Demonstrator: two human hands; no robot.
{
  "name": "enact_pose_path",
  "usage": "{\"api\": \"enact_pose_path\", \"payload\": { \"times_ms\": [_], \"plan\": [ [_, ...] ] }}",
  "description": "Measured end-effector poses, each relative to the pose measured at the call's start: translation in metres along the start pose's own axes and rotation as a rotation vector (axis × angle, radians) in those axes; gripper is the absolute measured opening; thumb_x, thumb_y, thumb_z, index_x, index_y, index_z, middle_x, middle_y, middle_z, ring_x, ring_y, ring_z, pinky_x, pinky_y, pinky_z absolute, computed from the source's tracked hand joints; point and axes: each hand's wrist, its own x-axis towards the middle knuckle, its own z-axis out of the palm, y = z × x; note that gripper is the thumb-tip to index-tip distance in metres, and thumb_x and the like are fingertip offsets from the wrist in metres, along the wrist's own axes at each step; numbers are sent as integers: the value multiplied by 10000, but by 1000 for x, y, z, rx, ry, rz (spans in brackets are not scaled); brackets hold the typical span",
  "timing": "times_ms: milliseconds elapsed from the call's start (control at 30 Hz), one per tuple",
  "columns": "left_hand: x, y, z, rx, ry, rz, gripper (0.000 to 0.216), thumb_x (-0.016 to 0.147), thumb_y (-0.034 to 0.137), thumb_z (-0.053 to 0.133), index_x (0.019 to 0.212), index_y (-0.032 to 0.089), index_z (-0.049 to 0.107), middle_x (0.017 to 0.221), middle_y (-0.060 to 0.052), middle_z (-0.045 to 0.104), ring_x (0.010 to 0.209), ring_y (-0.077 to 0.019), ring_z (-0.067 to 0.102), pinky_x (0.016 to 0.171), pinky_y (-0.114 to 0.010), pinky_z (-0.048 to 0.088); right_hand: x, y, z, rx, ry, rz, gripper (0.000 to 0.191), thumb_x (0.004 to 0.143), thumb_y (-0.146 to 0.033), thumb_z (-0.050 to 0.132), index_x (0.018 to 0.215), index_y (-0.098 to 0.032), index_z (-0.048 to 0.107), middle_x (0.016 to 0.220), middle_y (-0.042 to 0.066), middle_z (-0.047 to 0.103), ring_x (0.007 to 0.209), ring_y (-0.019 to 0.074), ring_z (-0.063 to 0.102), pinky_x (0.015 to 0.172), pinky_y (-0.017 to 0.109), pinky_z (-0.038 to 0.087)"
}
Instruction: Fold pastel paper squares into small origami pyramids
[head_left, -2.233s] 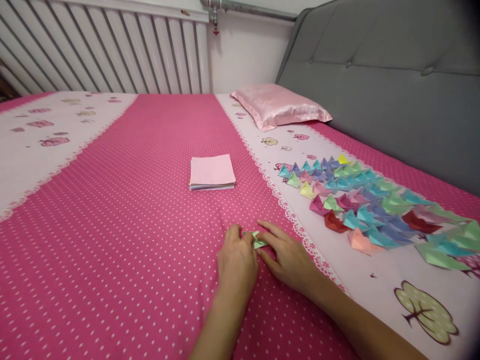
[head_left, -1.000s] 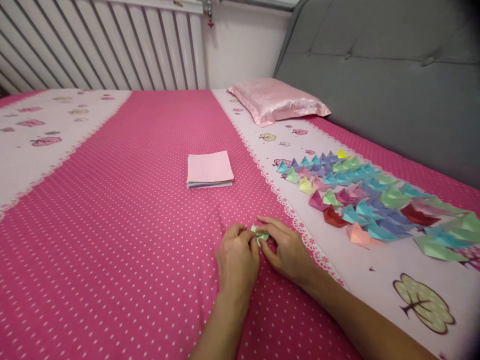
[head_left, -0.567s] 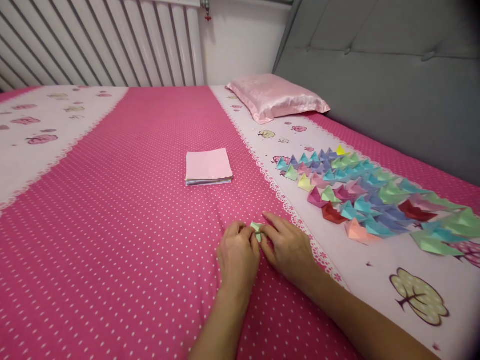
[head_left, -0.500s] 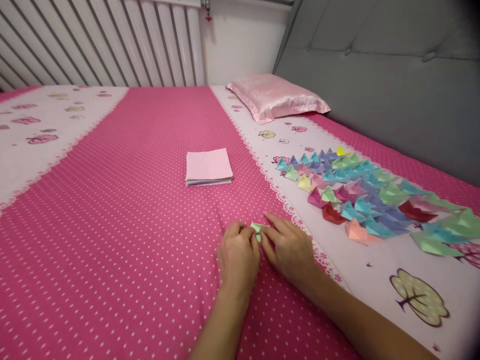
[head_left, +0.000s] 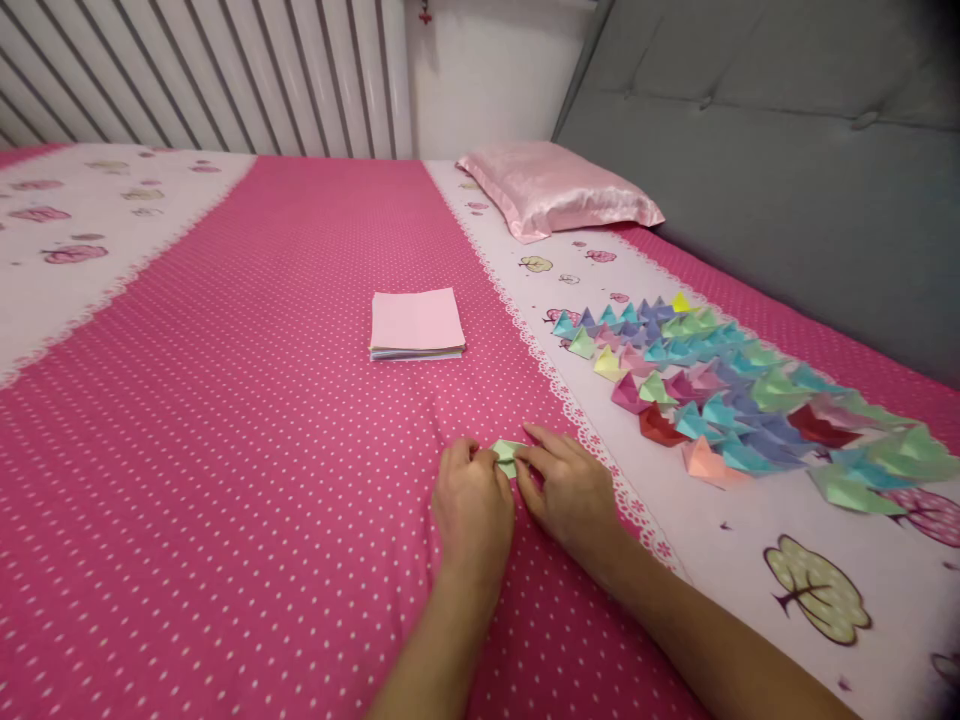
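Pinching a small folded piece of pale green paper from both sides, low over the polka-dot pink stripe of a bedspread, with left hand clamped on the left end and right hand clamped on the right, fingertips just short of meeting across the paper. Cannot tell the exact folds behind the fingers, nor any contact between paper and cloth. Beyond the hands and slightly left, on the same pink stripe, a stack of square paper sheets, pale pink on top, other colours along the edges. To the right, on the white tree-print stripe, close rows of folded paper boats in turquoise, lilac, green, pink and dark red, with a salmon boat toward the near edge and a bright yellow boat at the far edge. Farther back, beside a grey buttoned headboard, a pink satin pillow. Across the bed, a white ribbed radiator and, just right of it, a red valve handle.
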Motion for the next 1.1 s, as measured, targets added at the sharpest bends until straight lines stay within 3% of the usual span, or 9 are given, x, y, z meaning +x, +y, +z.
{"api": "enact_pose_path", "payload": {
  "times_ms": [433, 1100],
  "plan": [
    [3, 0, 5, 83, 2, 39, 261, 831, 149, 419, 814, 153, 679, 896, -80, 593, 821, -195, 528, 698, -299, 417, 11, -12, -5, -96, -203, 135, 231, 866, -206, 477, 869, -179, 707, 1191, 73, 626, 1005, 230, 603, 795, 329, 491],
    [5, -3, 3, 118, 9, 93, 274, 846, 180, 402, 796, 156, 670, 858, -89, 609, 825, -210, 545, 720, -313, 413, 7, -10, 4, -70, -134, 80, 230, 880, -186, 449, 926, -169, 673, 1141, 72, 649, 997, 223, 595, 829, 325, 474]
  ]
}}
